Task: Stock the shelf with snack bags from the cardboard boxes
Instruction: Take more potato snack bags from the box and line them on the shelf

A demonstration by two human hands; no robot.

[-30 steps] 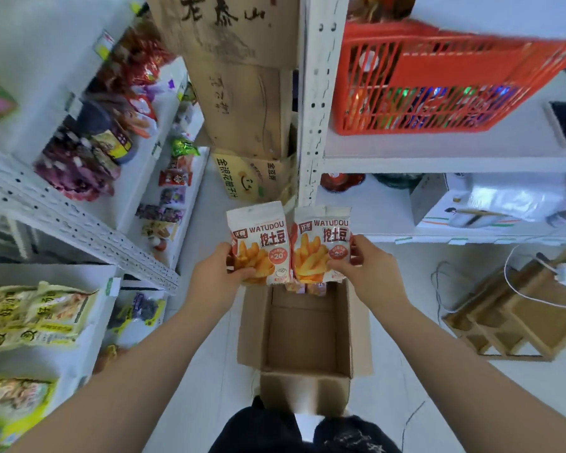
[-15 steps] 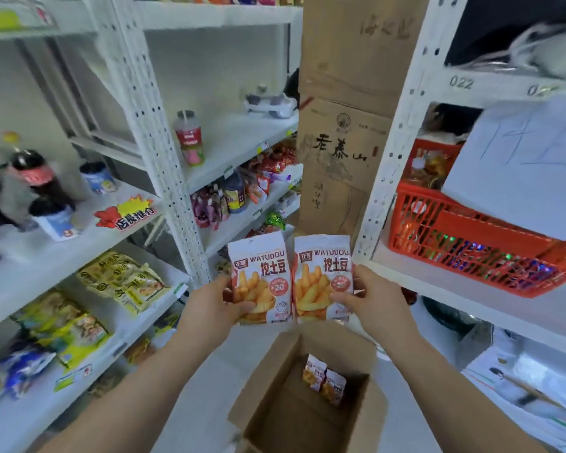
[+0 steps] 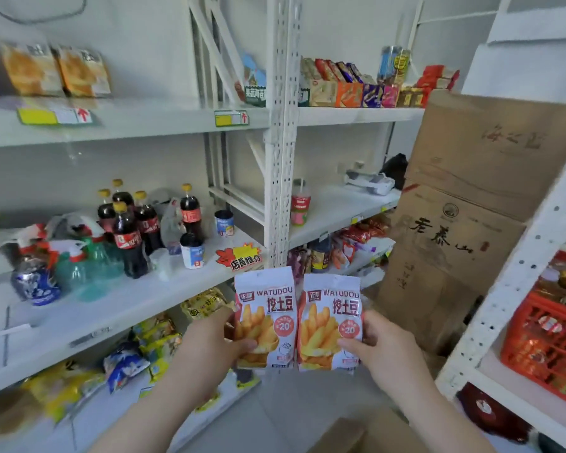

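Observation:
I hold two white WATUDOU snack bags printed with fries, upright and side by side in front of me. My left hand (image 3: 209,351) grips the left snack bag (image 3: 264,318) by its left edge. My right hand (image 3: 384,351) grips the right snack bag (image 3: 330,322) by its right edge. The open cardboard box (image 3: 366,433) shows only as a brown flap at the bottom edge, below my hands. The white shelf (image 3: 118,308) stands to the left, with snack packs on its lower level.
Cola bottles (image 3: 131,230), cups and spray bottles crowd the middle shelf level. Snack boxes (image 3: 350,89) line the top level. Tall stacked cardboard boxes (image 3: 464,204) stand at the back right. A red crate (image 3: 543,348) sits on the right rack behind a white upright post (image 3: 504,289).
The view has swung up and to the left, from the box on the floor to the shelf. Both hands have kept hold of the two bags and carried them up in front of the shelf.

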